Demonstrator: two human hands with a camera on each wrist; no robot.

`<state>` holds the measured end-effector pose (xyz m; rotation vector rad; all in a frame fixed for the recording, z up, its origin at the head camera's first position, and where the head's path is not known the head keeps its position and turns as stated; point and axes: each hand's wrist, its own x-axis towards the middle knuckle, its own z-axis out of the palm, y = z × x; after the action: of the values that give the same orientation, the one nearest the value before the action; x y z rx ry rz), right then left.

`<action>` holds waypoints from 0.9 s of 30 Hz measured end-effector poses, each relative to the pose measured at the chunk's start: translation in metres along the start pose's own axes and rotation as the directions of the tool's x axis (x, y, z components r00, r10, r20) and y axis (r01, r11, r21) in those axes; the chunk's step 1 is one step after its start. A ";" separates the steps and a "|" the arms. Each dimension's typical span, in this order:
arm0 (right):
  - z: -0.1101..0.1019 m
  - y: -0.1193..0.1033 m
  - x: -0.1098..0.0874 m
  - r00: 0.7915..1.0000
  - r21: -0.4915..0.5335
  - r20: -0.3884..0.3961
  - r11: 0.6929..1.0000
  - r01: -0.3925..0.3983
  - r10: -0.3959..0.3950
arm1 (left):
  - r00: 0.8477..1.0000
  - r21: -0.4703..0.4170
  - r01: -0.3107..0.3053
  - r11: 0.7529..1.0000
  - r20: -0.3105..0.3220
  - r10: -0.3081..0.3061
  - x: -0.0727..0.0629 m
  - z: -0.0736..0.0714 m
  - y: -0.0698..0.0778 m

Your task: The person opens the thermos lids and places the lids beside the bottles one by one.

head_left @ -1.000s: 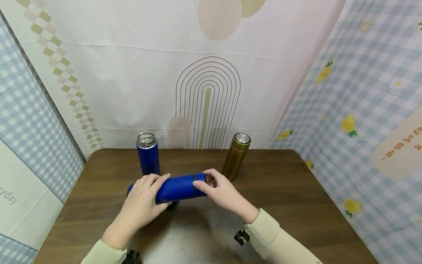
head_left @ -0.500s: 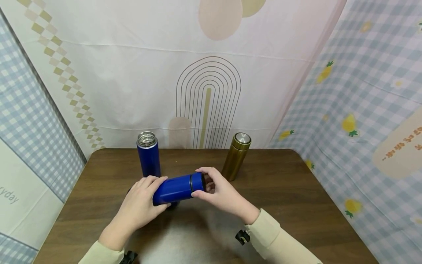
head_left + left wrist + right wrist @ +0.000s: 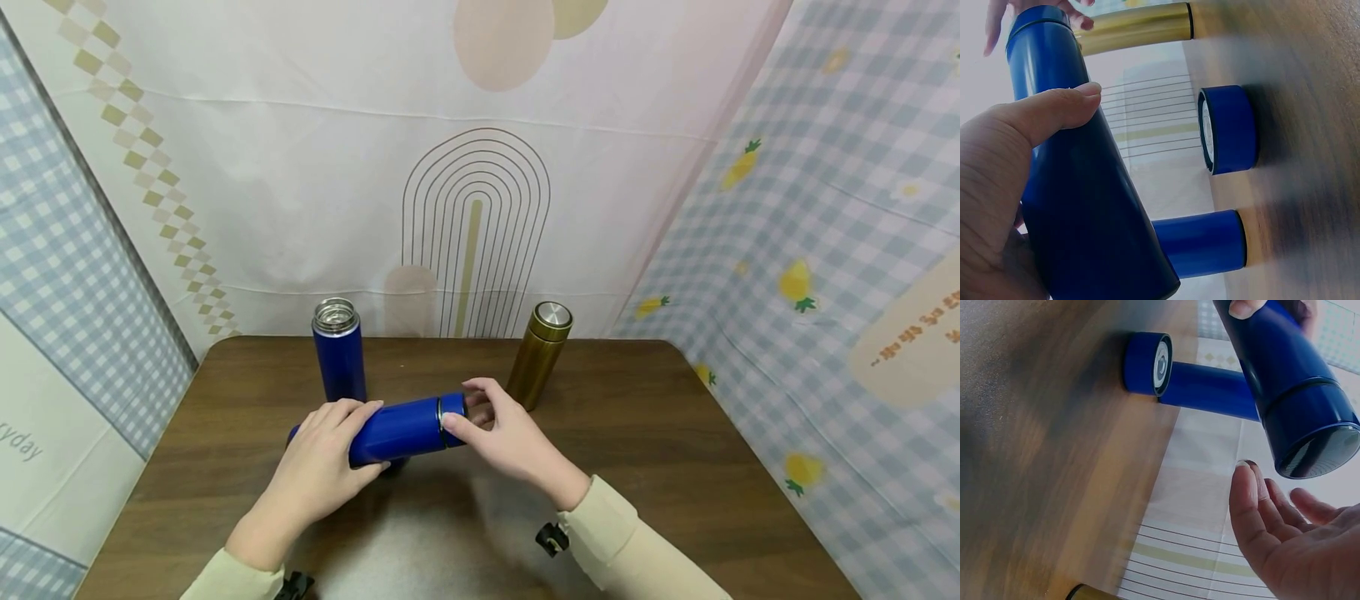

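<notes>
My left hand (image 3: 318,467) grips a blue thermos (image 3: 397,429) around its body and holds it tilted nearly level above the table. A dark seam marks off its blue lid (image 3: 1310,428), which is on the bottle and points right. My right hand (image 3: 510,433) is at the lid end, its fingers spread loosely around it. In the right wrist view a gap shows between those fingers and the lid. Behind stands another blue thermos (image 3: 339,358), upright and without a lid, its steel mouth showing. A loose blue lid (image 3: 1230,130) sits on the table, mostly hidden in the head view.
A gold thermos (image 3: 538,358) with its lid on stands upright at the back, right of centre. The brown wooden table (image 3: 660,467) ends at a white patterned cloth (image 3: 315,200). Checked cloth (image 3: 787,208) hangs at the right side.
The right fingers came off the lid, shifted over its end, then drew back right around it. The held thermos turned slightly toward me and back. The standing bottles stayed put.
</notes>
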<state>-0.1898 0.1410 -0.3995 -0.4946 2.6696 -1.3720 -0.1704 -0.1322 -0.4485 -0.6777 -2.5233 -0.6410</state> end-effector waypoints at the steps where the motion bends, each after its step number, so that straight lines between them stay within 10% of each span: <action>1: 0.000 0.000 0.000 1.000 -0.004 -0.006 1.000 -0.017 0.017 | 1.000 0.001 -0.002 1.000 -0.001 0.002 0.000 0.000 0.000; 27: 0.000 0.006 -0.001 0.995 0.093 0.061 0.993 0.079 -0.084 | 1.000 -0.002 0.019 1.000 0.007 -0.019 -0.001 -0.001 0.000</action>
<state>-0.1901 0.1443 -0.4042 -0.6336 2.5494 -1.4638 -0.1691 -0.1333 -0.4481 -0.6586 -2.5389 -0.6485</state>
